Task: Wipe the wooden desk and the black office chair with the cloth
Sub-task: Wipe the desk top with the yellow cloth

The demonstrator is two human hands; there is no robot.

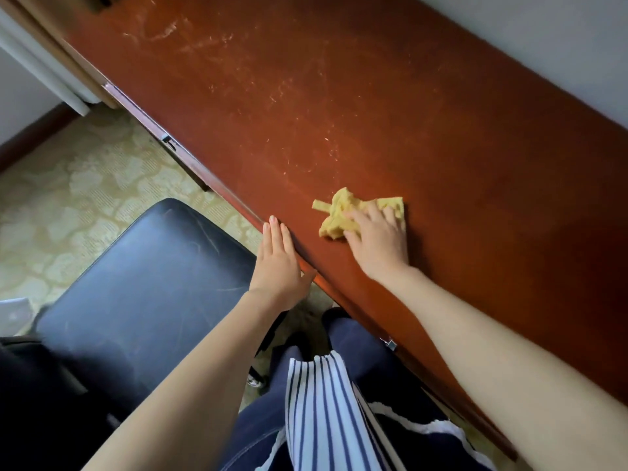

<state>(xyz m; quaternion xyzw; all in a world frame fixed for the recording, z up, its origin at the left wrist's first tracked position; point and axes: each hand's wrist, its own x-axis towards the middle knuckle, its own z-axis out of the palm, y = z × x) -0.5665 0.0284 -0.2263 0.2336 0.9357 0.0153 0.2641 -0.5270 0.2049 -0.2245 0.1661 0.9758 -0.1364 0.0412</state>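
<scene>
Right hand (377, 243), fingers spread, presses the bunched cloth (343, 212) on the desk (441, 137) by its near edge; left hand (277, 263), fingers together, braces that edge. Bunched so, the cloth may miss the far dust (190, 42).

Left grip (277, 263) flat, fingers straight, together. Right grip (380, 239) palm down, fingers spread, slightly bent.
</scene>
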